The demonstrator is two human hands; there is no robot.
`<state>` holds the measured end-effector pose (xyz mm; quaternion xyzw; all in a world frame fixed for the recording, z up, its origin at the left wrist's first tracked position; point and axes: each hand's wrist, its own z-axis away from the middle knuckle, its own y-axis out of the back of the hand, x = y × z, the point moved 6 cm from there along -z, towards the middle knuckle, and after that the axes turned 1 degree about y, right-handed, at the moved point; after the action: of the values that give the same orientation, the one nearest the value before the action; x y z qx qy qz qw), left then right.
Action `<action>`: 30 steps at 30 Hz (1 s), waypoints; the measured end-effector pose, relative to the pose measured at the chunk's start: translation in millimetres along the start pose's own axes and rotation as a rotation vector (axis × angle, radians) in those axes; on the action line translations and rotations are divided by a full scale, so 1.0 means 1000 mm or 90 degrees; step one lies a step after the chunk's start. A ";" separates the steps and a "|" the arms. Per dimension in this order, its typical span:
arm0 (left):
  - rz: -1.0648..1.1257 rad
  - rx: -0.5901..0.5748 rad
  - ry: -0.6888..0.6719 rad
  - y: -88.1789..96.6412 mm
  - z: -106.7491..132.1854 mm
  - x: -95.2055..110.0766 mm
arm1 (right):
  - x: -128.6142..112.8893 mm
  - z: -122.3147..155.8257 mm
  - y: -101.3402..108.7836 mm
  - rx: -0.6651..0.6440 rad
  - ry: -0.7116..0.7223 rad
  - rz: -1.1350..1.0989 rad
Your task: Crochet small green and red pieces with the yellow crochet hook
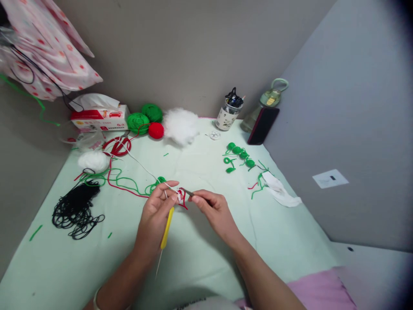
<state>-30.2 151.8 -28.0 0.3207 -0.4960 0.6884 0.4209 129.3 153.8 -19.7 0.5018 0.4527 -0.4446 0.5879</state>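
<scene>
My left hand (157, 211) is closed in a pinch on a small white and red crocheted piece (180, 196) above the pale green table cover (200, 254). A yellow-handled hook (167, 233) lies along that hand's palm, tip pointing down toward me. White and red yarn strands run from the piece off to the left. My right hand (214, 212) is pinched on a thin metal tool (188, 192) whose tip touches the piece.
A black yarn tangle (76, 209) lies at left, a white ball (93, 161) and red scissors (116, 146) behind it. Green balls (144, 117), a red ball (156, 130), white stuffing (180, 125) and a tissue box (100, 119) line the wall. Small green crocheted pieces (240, 154), a jar (228, 114), a phone (263, 125) and a bottle (269, 101) stand at right.
</scene>
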 end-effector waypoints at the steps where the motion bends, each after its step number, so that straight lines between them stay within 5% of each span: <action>1: 0.010 0.004 0.009 0.002 -0.001 -0.002 | 0.000 -0.001 0.008 0.046 0.020 0.029; 6: 0.079 0.049 0.078 0.007 -0.004 -0.008 | -0.019 0.007 0.041 0.303 0.267 0.358; 8: 0.097 0.060 0.099 0.003 -0.001 -0.008 | -0.030 0.017 0.027 0.277 0.401 0.446; 11: 0.123 0.048 0.117 -0.009 0.006 -0.008 | -0.044 0.035 -0.013 0.126 0.593 0.480; 14: 0.146 0.040 0.126 -0.016 0.013 -0.012 | -0.049 0.045 -0.036 0.091 0.664 0.473; 20: 0.131 0.011 0.154 -0.026 0.023 -0.021 | -0.055 0.048 -0.024 0.118 0.641 0.390; 30: 0.069 -0.090 0.111 -0.035 0.022 -0.003 | -0.035 0.027 0.013 0.166 0.272 -0.192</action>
<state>3.2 135.3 -9.5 0.2018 -0.5213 0.6988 0.4464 137.0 131.1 19.1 0.5826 0.5748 -0.4654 0.3369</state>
